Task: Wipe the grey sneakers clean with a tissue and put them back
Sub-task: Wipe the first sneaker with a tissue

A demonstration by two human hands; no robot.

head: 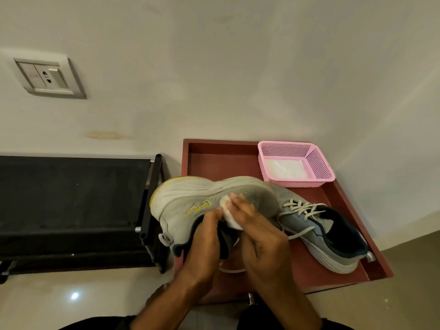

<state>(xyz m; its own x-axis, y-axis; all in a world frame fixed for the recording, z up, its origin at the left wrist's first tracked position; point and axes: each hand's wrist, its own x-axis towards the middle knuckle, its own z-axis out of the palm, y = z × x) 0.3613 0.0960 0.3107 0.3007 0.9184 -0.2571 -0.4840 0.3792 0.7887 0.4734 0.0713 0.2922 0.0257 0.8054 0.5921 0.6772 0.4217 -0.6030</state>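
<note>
Both forearms reach up from the bottom of the view and meet over the near edge of the red tabletop (221,160). The left hand (202,246) is turned with its back to the camera; its fingers are curled over the dark collar of the held sneaker (190,198) and grip it there, keeping the shoe lifted on its side with the pale sole toward the wall and the heel to the left. The right hand (264,241) lies just beside it, fingers fairly straight and pressed together against the shoe's grey mesh side, with a wadded white tissue (229,215) pinned between thumb and fingers; the fingertips look slightly blurred.

The second sneaker (333,239) sits upright on the tabletop to the right, its toe hidden behind the held shoe and its heel toward the near right corner, its laces loose. A pink basket (319,163) stands at the far right of the tabletop, with folded white tissues (285,169) lying inside it. A black rack (71,198) stands against the wall to the left, and a wall socket (47,77) is mounted above it.
</note>
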